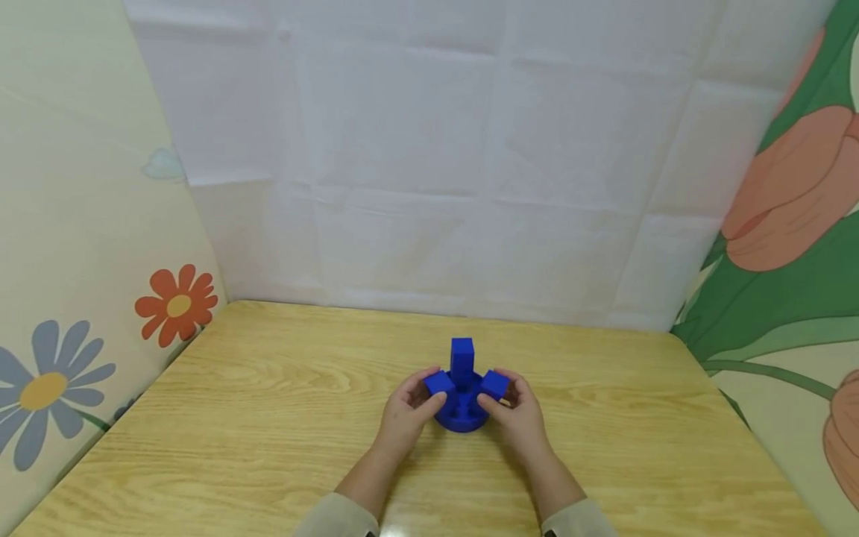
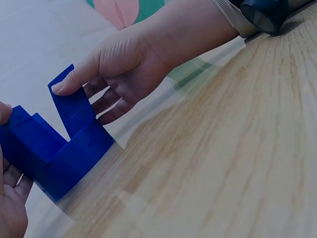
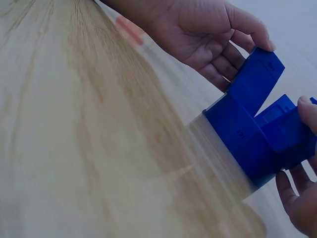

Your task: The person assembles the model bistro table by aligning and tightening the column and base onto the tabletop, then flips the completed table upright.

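Note:
A round blue base [image 1: 461, 425] with a raised rim stands on the table. Three square-topped blue blocks rise out of it: a left block [image 1: 439, 382], a right block [image 1: 495, 383] and a back block [image 1: 462, 359]. The left and right blocks lean outward; the back one is upright. My left hand [image 1: 405, 416] pinches the left block between thumb and fingers. On the other side, my right hand [image 1: 525, 419] holds the right block [image 2: 73, 106] the same way, its thumb on the inner face. Neither hand touches the back block.
The wood-grain table [image 1: 268, 373] spreads around the base on all sides. Behind it hangs a creased white sheet [image 1: 416, 186]. Flower-printed cloth covers the left wall [image 1: 80, 224] and the right wall [image 1: 792, 313].

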`<act>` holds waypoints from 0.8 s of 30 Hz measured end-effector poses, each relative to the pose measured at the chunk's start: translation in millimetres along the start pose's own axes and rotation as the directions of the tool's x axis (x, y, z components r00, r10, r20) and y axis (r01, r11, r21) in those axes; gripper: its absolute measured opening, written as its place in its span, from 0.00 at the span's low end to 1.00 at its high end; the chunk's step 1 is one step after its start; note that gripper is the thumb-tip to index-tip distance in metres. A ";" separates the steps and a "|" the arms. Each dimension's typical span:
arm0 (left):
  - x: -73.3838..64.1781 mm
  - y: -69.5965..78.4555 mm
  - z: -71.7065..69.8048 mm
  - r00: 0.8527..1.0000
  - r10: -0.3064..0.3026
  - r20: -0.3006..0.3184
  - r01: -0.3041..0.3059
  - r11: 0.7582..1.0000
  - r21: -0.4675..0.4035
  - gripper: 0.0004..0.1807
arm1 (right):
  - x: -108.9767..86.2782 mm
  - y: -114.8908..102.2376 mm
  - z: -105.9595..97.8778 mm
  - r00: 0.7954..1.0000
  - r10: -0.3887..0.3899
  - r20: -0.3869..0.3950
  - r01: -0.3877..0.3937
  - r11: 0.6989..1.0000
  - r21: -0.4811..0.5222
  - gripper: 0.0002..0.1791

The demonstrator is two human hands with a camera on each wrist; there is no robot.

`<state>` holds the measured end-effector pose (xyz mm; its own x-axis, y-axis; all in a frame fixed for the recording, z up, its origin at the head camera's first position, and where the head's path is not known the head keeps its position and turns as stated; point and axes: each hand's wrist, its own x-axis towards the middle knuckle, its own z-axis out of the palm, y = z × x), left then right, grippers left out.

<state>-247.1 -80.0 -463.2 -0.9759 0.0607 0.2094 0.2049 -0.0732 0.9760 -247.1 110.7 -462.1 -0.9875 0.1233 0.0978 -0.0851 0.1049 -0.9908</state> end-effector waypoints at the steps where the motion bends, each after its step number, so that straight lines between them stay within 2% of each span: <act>1: 0.0 0.0 0.0 1.000 0.000 0.001 0.000 1.000 -0.001 0.25 | 0.2 0.3 0.0 1.000 0.001 -0.002 -0.001 1.000 -0.002 0.29; 11: -0.5 -0.8 -0.1 1.000 0.005 0.005 -0.005 1.000 -0.006 0.25 | -0.1 0.1 0.9 1.000 0.014 -0.010 -0.014 1.000 0.015 0.28; 24: -2.4 2.2 0.4 1.000 0.020 0.005 -0.020 1.000 0.000 0.26 | -2.1 -5.5 3.4 0.996 0.087 -0.029 -0.081 0.983 0.166 0.30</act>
<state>-244.2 -80.0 -461.6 -0.9712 0.0646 0.2292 0.2243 -0.0747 0.9717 -245.0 106.6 -457.2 -0.9869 0.1608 0.0142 -0.0258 -0.0702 -0.9972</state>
